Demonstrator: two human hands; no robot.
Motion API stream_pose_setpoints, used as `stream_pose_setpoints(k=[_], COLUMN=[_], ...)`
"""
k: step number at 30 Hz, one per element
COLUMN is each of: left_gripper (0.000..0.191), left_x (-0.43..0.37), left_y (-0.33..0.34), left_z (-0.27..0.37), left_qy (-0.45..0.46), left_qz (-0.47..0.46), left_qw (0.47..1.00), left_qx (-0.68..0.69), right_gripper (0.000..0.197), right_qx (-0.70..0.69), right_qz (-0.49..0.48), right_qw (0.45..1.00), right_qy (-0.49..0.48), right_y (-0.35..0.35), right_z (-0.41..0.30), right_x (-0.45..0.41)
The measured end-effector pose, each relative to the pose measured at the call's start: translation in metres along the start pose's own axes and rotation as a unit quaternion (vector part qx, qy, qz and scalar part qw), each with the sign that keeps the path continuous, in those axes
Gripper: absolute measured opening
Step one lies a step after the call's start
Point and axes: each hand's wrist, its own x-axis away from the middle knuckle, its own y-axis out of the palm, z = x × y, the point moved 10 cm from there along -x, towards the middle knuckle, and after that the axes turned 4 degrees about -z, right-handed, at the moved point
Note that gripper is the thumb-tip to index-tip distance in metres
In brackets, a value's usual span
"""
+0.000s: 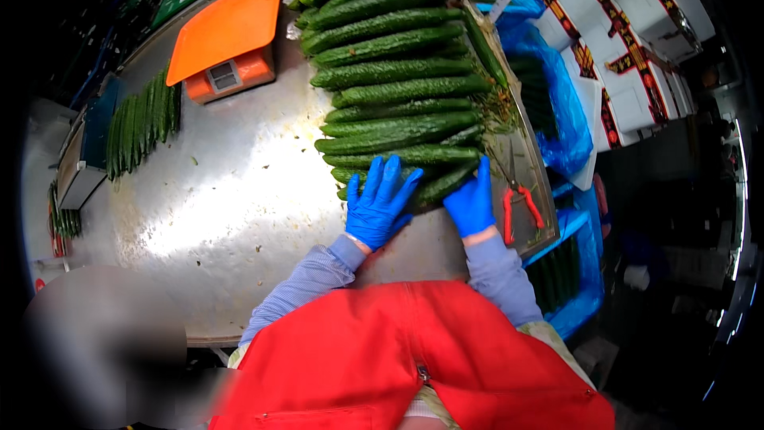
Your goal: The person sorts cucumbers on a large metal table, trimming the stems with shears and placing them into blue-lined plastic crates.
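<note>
Both of my hands wear blue gloves at the near end of a row of green cucumbers (406, 86) on a metal table (286, 286). My left hand (379, 206) lies on the nearest cucumbers with its fingers spread. A slanting cucumber (444, 185) lies between my hands. At its right end is my right hand (471, 203), touching it; part of that hand's fingers is hidden, so its grip is unclear. Red-handled pruning snips (519, 215) lie to the right of my right hand, blades pointing away from me.
An orange weighing scale (230, 36) stands at the far left, with a second group of cucumbers (143, 122) beside it. Crates lined with blue plastic (573, 125) hold cucumbers along the right edge. White boxes (621, 42) are stacked beyond. Plant scraps (498, 113) litter the right side.
</note>
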Motion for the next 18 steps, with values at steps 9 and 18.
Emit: stream_pose_setpoints(k=[9,18], left_gripper=[0.07,0.056], left_x=[-0.017,0.0], left_y=[-0.004,-0.07], left_z=[0.002,-0.037], left_qy=[-0.011,0.02], left_qz=[-0.004,0.139], left_qw=[1.0,0.978], left_qx=[0.004,0.153], right_gripper=[0.061,0.046], right_qx=[0.317,0.557], right_qz=[0.073,0.225], right_qw=[0.942,0.797], right_qy=[0.08,-0.062], right_y=[-0.048,-0.029], right_z=[-0.034,-0.107], right_x=[0.052,0.072])
